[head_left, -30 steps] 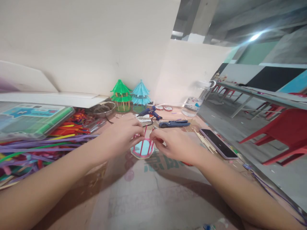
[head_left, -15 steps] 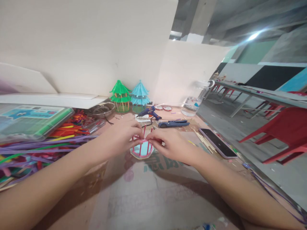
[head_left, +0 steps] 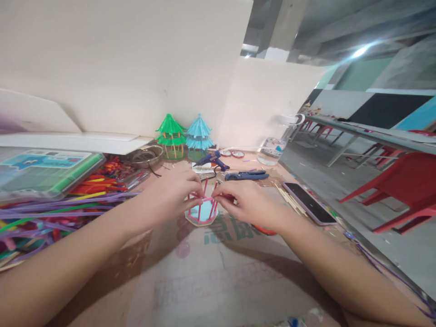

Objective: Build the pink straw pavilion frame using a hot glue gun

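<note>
On the table stands a small pavilion frame (head_left: 200, 222) with a many-sided base, pale blue on top, and several upright pink posts. A pink pipe cleaner (head_left: 207, 199) runs level across the posts, partway up. My left hand (head_left: 182, 193) pinches it at the frame's left side, thumb and fingers closed. My right hand (head_left: 247, 200) is closed in a pinch at the right side, by the right-hand posts. My fingers hide parts of the posts and the ends of the pipe cleaner.
Behind are green (head_left: 170, 136) and blue (head_left: 199, 134) model pavilions, a glue gun (head_left: 211, 159), pliers (head_left: 247, 175) and a water jug (head_left: 272, 147). A phone (head_left: 309, 203) and thin sticks (head_left: 289, 199) lie right. Pipe cleaners (head_left: 98, 202) and a plastic case (head_left: 47, 175) fill the left.
My right hand has shifted slightly right, away from my left hand, and more of the pink pipe cleaner shows between them. An orange-red edge now shows beneath my right wrist. My left hand stays put.
</note>
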Tool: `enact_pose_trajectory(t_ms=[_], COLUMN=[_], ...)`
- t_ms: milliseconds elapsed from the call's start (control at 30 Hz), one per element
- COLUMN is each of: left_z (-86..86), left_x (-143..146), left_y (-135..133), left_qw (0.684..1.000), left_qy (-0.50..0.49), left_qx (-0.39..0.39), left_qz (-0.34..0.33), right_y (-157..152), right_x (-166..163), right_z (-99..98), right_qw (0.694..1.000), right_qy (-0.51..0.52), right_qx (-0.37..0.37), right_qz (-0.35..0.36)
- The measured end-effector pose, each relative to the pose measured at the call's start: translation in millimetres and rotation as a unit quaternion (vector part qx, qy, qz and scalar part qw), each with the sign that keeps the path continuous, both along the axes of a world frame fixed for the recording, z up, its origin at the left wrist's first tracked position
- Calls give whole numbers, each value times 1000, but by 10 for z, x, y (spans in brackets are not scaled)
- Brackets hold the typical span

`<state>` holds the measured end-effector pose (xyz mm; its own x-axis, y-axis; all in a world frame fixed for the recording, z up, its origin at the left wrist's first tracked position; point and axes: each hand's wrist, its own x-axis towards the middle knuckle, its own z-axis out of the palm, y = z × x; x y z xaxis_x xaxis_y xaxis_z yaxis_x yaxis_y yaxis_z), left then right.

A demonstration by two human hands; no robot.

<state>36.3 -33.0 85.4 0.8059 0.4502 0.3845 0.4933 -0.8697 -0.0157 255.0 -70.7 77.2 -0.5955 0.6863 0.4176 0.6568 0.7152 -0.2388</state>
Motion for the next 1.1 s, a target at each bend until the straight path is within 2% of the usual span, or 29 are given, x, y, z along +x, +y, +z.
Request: enact_pose_trajectory(t_ms=[167, 400, 700, 967, 1100], left_z=[25, -12, 11, 20, -4], left_x=[15, -39, -67, -36, -45], left_y=[-18, 13, 12, 12, 21], left_qw=[1000, 1000, 1000, 999, 1000], left_qy=[6, -1, -5, -19, -22], left_qx=[-2, 13, -4, -23, -15], left_qz=[-4, -2, 3, -14, -10], right_y=[-18, 38, 47, 40, 36], right_x=[-17, -14, -11, -4, -11], right_z=[-12, -95, -107, -120, -115], right_qw=[1000, 998, 998, 998, 999], right_qy=[8, 62, 32, 32, 18], right_qx=[-18, 1, 6, 27, 26], right_qz=[15, 30, 53, 50, 17])
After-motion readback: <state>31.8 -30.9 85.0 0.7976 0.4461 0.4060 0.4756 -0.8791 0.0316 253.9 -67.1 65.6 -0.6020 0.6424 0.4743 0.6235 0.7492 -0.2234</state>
